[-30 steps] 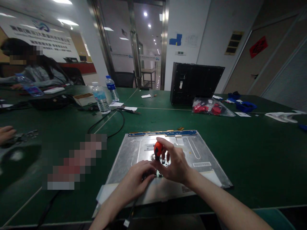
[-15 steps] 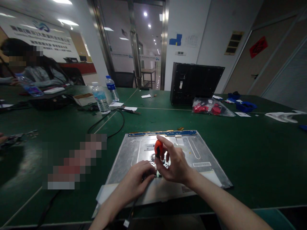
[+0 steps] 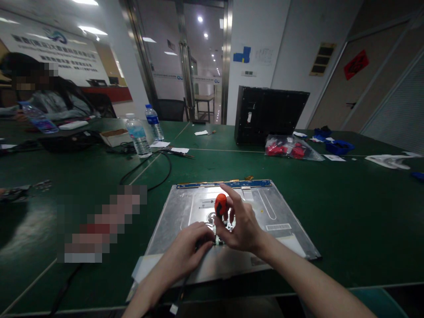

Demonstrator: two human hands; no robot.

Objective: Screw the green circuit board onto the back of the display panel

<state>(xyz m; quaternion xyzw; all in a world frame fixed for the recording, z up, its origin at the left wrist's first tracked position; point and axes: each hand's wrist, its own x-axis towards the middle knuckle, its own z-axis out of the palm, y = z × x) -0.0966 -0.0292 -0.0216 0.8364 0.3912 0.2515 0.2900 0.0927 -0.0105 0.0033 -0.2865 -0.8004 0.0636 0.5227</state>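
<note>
A flat metal display panel lies back side up on the green table, with a blue circuit strip along its far edge. My right hand is closed around an orange-handled screwdriver that stands upright on the panel's middle. My left hand rests on the panel just left of the screwdriver tip, fingers curled and pinching near a small part I cannot make out.
Two water bottles and black cables sit at the back left. A black monitor shell and a bag of red parts stand behind the panel. Blue parts lie far right. A person sits at the far left.
My right hand has turned slightly on the screwdriver handle, index finger now raised over its top. Another person's hand at the left edge has withdrawn out of view.
</note>
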